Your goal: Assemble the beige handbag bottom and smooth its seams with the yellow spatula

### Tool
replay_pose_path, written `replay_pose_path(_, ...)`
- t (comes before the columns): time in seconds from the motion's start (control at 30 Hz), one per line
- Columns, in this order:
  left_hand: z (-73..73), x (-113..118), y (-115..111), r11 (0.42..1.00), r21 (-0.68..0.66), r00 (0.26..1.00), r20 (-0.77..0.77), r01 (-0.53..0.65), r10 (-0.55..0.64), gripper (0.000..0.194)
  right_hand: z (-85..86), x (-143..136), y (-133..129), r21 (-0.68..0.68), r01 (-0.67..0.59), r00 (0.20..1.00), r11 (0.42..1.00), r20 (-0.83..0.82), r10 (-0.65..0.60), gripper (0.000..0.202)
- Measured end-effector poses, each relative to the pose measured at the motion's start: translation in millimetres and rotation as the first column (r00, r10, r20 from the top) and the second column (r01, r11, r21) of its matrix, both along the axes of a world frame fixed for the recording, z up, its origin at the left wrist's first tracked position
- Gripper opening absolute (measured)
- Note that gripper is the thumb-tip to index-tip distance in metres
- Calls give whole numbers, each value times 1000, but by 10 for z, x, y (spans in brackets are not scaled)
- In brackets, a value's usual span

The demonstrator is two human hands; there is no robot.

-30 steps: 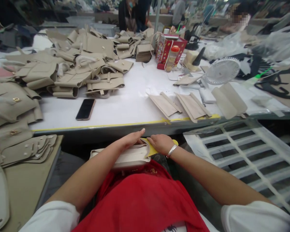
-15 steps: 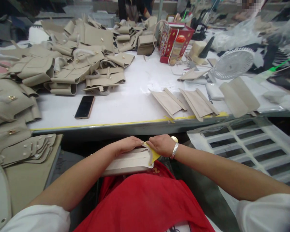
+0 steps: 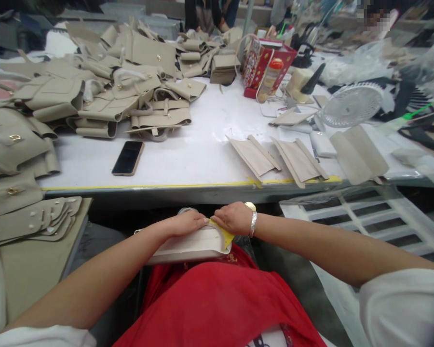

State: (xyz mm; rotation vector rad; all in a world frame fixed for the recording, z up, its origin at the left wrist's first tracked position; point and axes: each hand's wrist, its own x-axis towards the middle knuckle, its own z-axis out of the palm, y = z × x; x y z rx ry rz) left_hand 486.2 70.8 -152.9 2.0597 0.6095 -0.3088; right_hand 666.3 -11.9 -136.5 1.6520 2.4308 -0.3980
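A cream leather bag piece [image 3: 191,245] rests on my lap, over the red apron [image 3: 217,299]. My left hand [image 3: 188,222] lies along its upper edge, fingers together, holding it. My right hand [image 3: 233,218], with a silver bracelet at the wrist, pinches a yellow piece [image 3: 226,234] at the bag piece's right end. The fingertips of both hands are close together at the top edge. The underside of the bag piece is hidden.
Beige bag parts [image 3: 104,91] are heaped on the white table [image 3: 210,120], with a phone [image 3: 128,158] near its edge. Flat beige pieces [image 3: 255,154], a fan [image 3: 352,103] and a red box [image 3: 267,65] are to the right. A slatted rack [image 3: 369,212] stands below.
Both hands have shifted slightly left in the view. My right hand's fingers have moved left along the top edge of the bag piece, with the yellow piece still at its right end.
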Motion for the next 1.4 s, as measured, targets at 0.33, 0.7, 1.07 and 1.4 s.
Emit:
replay_pose_path(0.33,134,-276,-46,994,104,996,-85,21,-12,49,36,-274,315,80,-251,968,965,-5,252,50)
replay_pose_path(0.7,358,-537,-472,898,428,989,-55,-102,138,72,440,-162,343,190,-84,988,978,144,57,58)
replay_pose_path(1.07,43,153,-748,770,637,999,-34,47,-32,91,129,762,-899,-461,380,851,802,-166,-499,46)
replay_pose_path(1.4,-56,108,-911,611,791,996,77,-29,-53,77,-143,254,-1045,-802,-33,331,596,-572,-750,41)
